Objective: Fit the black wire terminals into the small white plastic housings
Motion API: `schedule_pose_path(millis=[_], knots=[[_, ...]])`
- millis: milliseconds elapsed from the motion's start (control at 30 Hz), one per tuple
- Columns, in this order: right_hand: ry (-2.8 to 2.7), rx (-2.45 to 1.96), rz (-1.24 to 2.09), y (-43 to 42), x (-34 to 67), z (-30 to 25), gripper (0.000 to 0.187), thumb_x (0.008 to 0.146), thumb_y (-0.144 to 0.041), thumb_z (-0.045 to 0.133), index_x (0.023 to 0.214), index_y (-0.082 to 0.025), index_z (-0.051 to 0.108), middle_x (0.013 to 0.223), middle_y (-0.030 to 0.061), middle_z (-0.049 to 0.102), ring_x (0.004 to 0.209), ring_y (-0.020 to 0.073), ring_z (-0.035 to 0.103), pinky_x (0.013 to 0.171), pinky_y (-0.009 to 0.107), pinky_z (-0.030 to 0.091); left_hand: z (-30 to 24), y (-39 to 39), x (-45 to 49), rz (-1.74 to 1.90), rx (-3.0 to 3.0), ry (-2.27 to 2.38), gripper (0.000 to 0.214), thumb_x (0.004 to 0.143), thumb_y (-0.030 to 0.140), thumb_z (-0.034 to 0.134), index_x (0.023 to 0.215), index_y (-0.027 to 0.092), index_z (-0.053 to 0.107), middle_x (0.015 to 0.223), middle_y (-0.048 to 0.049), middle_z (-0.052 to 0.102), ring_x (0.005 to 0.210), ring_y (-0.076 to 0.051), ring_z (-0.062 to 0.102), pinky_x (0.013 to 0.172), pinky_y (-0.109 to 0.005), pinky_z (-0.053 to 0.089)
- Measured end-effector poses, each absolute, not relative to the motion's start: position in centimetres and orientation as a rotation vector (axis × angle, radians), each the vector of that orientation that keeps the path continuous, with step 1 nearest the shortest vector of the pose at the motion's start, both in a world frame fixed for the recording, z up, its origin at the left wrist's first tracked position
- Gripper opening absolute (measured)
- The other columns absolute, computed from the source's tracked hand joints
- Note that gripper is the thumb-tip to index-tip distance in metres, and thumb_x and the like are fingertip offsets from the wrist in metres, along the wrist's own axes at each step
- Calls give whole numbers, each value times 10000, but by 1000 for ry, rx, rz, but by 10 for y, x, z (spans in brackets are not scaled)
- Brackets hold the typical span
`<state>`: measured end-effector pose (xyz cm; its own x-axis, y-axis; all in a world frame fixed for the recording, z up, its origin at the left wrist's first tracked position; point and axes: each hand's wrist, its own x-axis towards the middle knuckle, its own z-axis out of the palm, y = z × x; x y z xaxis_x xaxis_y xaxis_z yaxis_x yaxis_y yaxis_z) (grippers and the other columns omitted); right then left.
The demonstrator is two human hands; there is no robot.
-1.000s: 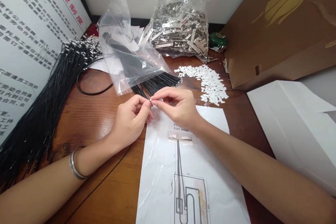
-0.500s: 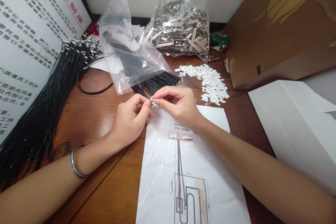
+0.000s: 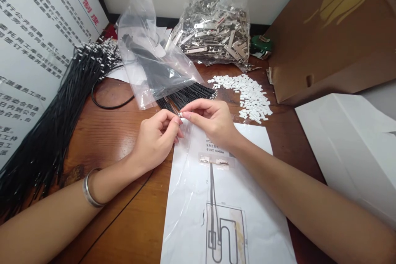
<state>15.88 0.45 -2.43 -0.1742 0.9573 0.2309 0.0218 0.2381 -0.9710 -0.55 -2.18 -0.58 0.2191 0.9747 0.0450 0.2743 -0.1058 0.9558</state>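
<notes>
Two grips are meeting fingertip to fingertip, both drawn nearly closed. The right hand (image 3: 215, 123) is pinching a small shiny piece (image 3: 180, 114) between thumb and forefinger, with little more than the piece parting the tips. The left hand (image 3: 156, 139) is pressing its thumb against its forefinger at the same piece, the other fingers curling underneath; anything deeper in that grip is hiding from view. The piece is sitting between the two sets of fingertips, in front of the black leads (image 3: 193, 94) poking from a clear bag (image 3: 168, 76), near the far left corner of a printed sheet (image 3: 262, 235). A single dark lead (image 3: 116, 218) is running out from under the left forearm across the wooden counter (image 3: 133, 239). White bits (image 3: 255, 101) are lying heaped beyond the right hand.
</notes>
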Motion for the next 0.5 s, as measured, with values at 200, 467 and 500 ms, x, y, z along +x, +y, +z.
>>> schedule_pose_path(millis=[200, 467, 500], knots=[[-1440, -971, 1172, 5, 160, -25, 79, 745, -266, 736, 760, -189, 735, 674, 10, 692, 579, 119, 566, 513, 264, 427, -6, -22, -6, 960, 1583, 1209, 193, 925, 280, 522, 765, 176, 557, 630, -1, 664, 531, -103, 609, 518, -204, 483], [-1479, -995, 1114, 4, 160, -23, 97, 752, -275, 731, 750, -178, 732, 631, 11, 654, 571, 119, 555, 503, 265, 406, -5, -22, -5, 952, 1585, 1209, 187, 922, 271, 519, 762, 177, 548, 628, 3, 660, 539, -101, 610, 531, -204, 488], [-1481, -993, 1114, 4, 160, -24, 99, 754, -276, 729, 752, -178, 732, 632, 11, 653, 575, 120, 557, 506, 265, 408, -5, -22, -5, 951, 1584, 1210, 186, 922, 267, 518, 762, 177, 548, 627, 5, 659, 539, -100, 609, 531, -203, 487]])
